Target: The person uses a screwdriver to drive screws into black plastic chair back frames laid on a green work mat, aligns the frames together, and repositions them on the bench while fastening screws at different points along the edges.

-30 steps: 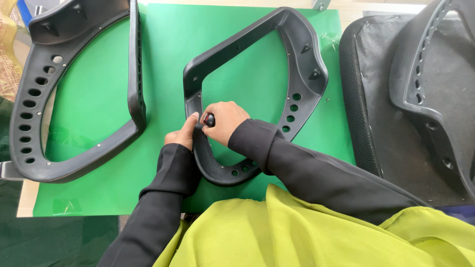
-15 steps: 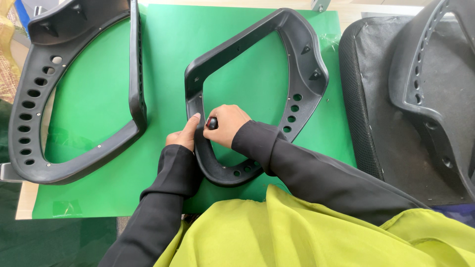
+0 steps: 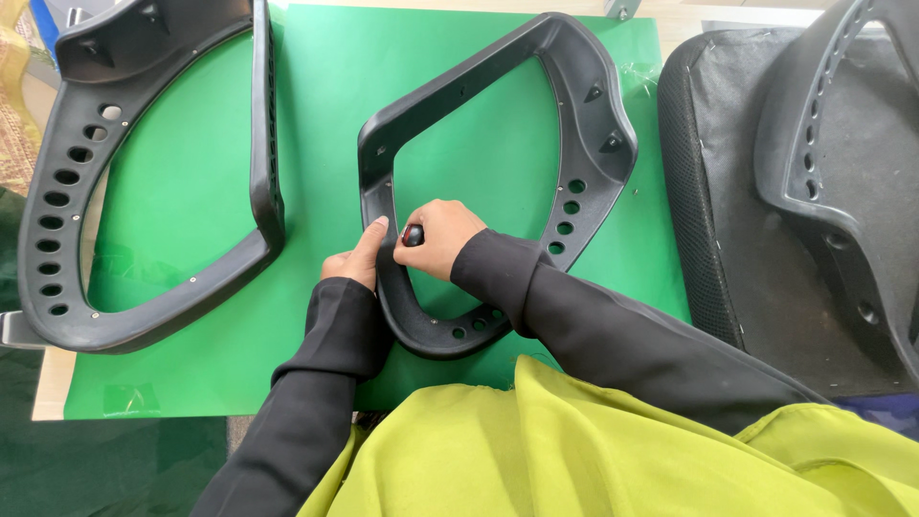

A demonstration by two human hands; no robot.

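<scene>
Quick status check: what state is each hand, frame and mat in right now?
Left hand: open, fingertips pressing the middle chair frame.
Right hand: closed on a small tool handle.
Middle chair frame: flat on the green mat.
Left chair frame: flat, untouched.
Mesh chair part: right, off the mat.

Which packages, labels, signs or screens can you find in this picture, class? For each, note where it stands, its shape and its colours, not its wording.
None can be made out: no package, label, sign or screen shows.
On the green mat lie only black plastic chair frames; the nearest one is under the left hand and right hand.
</scene>
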